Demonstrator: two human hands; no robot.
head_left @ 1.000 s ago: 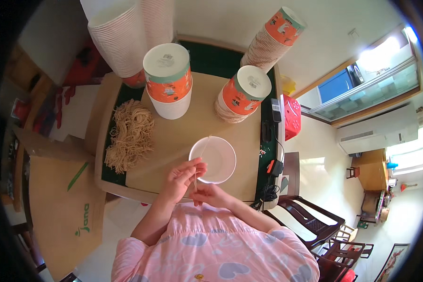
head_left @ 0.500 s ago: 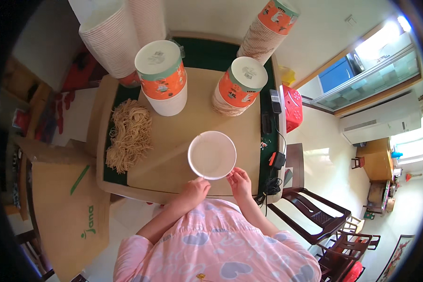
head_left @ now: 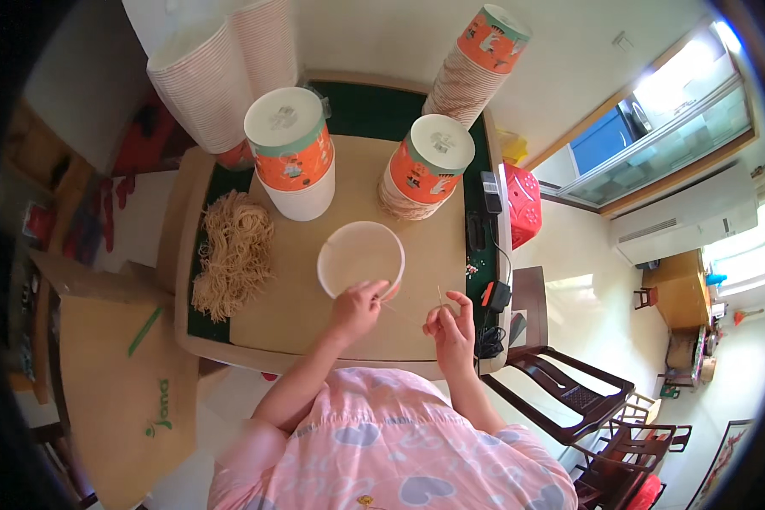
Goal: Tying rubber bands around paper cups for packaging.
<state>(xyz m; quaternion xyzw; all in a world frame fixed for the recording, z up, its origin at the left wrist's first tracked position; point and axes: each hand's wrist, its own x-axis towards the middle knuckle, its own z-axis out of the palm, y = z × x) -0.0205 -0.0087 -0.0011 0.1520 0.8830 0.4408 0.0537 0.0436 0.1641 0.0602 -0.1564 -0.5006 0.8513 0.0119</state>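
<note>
Cord [head_left: 439, 295] shows in the right hand's [head_left: 452, 330] apparent pinch, beside the tub [head_left: 342, 248] on the bench [head_left: 289, 327]; the left hand [head_left: 359, 311] curls over the near rim, grip unclear. Light tension should prevent snagging.

Daylight glares white from the window [head_left: 739, 265] at right and lies bright on the floor [head_left: 574, 286], while the left side is dimmer. The left sleeve [head_left: 251, 450] blurs; edges bend toward a black rim.
</note>
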